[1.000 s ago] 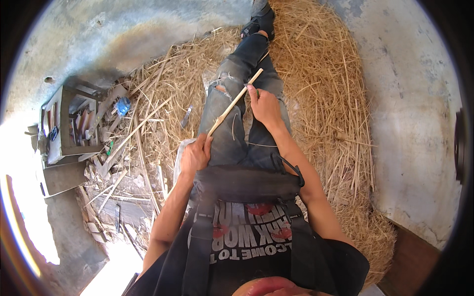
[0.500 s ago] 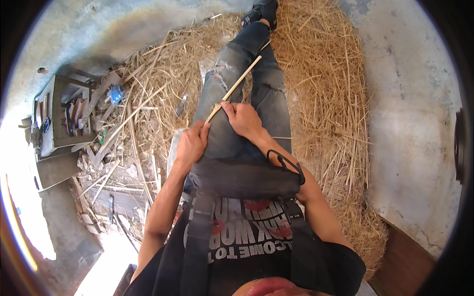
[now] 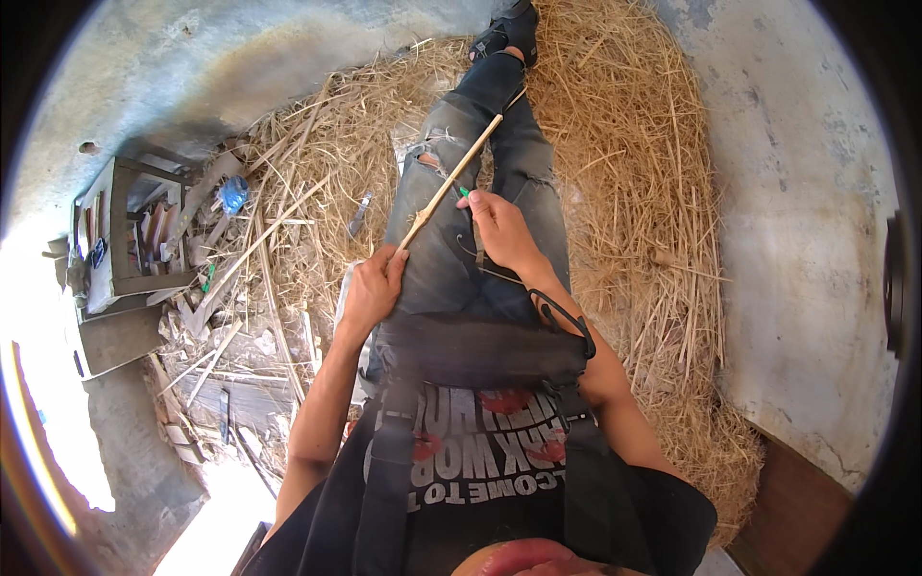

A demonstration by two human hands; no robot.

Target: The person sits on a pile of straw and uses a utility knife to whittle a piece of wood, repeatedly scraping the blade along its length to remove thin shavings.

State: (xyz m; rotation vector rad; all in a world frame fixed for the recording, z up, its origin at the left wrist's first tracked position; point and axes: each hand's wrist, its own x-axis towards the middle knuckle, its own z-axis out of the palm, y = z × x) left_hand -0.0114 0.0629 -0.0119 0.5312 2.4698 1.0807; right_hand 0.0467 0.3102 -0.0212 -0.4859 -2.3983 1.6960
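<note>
A pale, slim stick of wood or bamboo [image 3: 455, 175] slants over my jeans, with a rough knot partway along it. Its near end is gripped in my closed left hand [image 3: 375, 285]. To the right of the stick, my right hand [image 3: 504, 232] is closed round a small tool with a green end [image 3: 465, 192]; most of the tool is hidden by the fingers. That hand stands a little apart from the stick. A thin curled shaving [image 3: 478, 252] lies on the jeans below it.
Loose straw and shavings [image 3: 634, 144] cover the floor around my outstretched legs. A flat, blade-like piece [image 3: 360, 213] lies left of my knee. Farther left are a blue plastic bag [image 3: 233, 195] and a wooden shelf box [image 3: 120, 240]. A pale wall [image 3: 802, 240] rises on the right.
My right hand has moved off the stick, to the right, and the green end of its tool now shows. My left hand still grips the stick, which has shifted slightly.
</note>
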